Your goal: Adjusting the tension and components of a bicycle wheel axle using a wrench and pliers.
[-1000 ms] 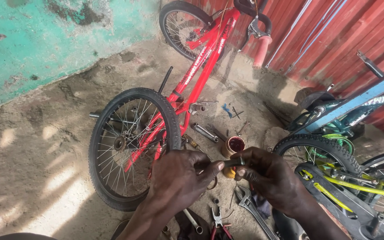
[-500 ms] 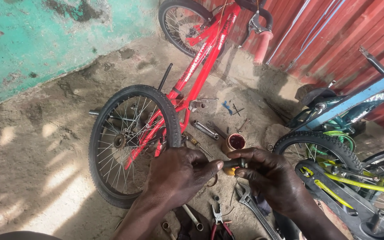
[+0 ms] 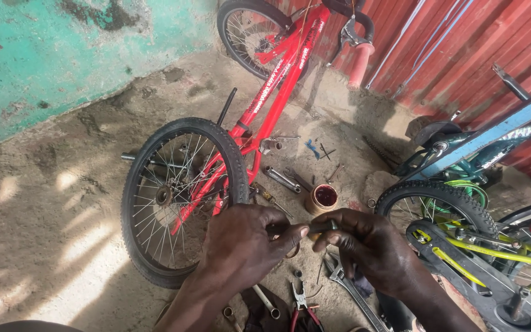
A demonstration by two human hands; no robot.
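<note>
Small metal part (image 3: 318,232), yellowish and mostly hidden, is being pinched between the fingertips of both hands, just above the dirt floor (image 3: 44,246). The left hand (image 3: 247,246) and the right hand (image 3: 370,246) are both closing narrowly on it and meeting in the middle, probably so the tiny piece is not slipping away. I cannot tell what kind of part it is. A red bicycle (image 3: 265,117) is lying flat, its wheel (image 3: 179,197) just beyond the hands. A small cup (image 3: 322,198), wrenches (image 3: 281,179) and pliers (image 3: 301,304) are lying close, within easy reach.
</note>
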